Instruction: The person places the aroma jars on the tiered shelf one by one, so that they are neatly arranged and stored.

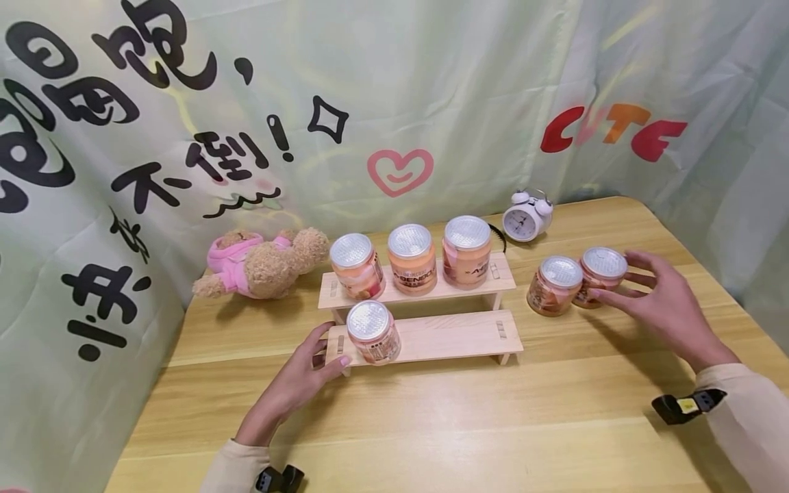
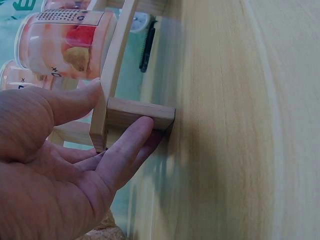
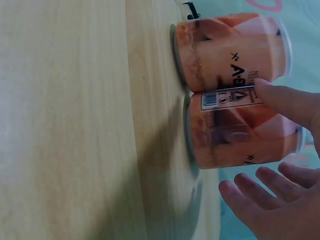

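Note:
My left hand holds the left end of a two-step wooden display stand, its thumb at the board and its fingers by the leg. Beside that thumb, a jar with a silver lid and peach-toned label stands upright on the lower step. My right hand is around the outer of two similar jars on the table. In the right wrist view its thumb overlaps this outer jar, while the other fingers stay apart from it. The inner jar stands close against the outer one.
On the upper step stand a left jar, a middle jar and a right jar. A teddy bear in pink lies left of the stand. A white alarm clock stands behind, near the printed curtain.

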Tool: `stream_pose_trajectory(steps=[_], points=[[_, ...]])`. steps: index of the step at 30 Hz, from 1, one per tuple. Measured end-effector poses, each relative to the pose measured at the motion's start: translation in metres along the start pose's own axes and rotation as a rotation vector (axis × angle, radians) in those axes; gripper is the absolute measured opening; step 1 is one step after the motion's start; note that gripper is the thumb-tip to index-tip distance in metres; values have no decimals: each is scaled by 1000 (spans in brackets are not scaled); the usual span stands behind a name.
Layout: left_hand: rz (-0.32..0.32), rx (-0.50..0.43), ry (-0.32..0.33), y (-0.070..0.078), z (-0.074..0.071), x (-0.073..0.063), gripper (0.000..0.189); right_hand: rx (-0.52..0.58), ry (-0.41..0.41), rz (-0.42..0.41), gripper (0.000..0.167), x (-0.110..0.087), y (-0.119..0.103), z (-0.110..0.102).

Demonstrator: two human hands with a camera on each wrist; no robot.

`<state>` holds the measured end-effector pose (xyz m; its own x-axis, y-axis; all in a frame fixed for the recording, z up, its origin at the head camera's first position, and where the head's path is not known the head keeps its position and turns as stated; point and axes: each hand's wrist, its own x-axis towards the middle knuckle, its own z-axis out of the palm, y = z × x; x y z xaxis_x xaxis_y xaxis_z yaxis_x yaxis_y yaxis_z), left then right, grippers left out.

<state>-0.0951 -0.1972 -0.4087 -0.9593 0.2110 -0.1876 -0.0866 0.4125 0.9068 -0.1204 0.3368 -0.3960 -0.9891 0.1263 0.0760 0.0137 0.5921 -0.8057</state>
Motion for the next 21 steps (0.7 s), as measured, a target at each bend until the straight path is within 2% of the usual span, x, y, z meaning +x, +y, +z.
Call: stream_pose_trajectory(steps=[5,10,21], points=[[3,-1,1,0,0,-1,71,-8,-48,3,98,11,4,4],[1,-2,0,1,-1,-2,71,-19,-67,-7,90,15,8,5],[-1,-7,1,-1,0,0,71,-31,-34,-24,78,0,12,6]])
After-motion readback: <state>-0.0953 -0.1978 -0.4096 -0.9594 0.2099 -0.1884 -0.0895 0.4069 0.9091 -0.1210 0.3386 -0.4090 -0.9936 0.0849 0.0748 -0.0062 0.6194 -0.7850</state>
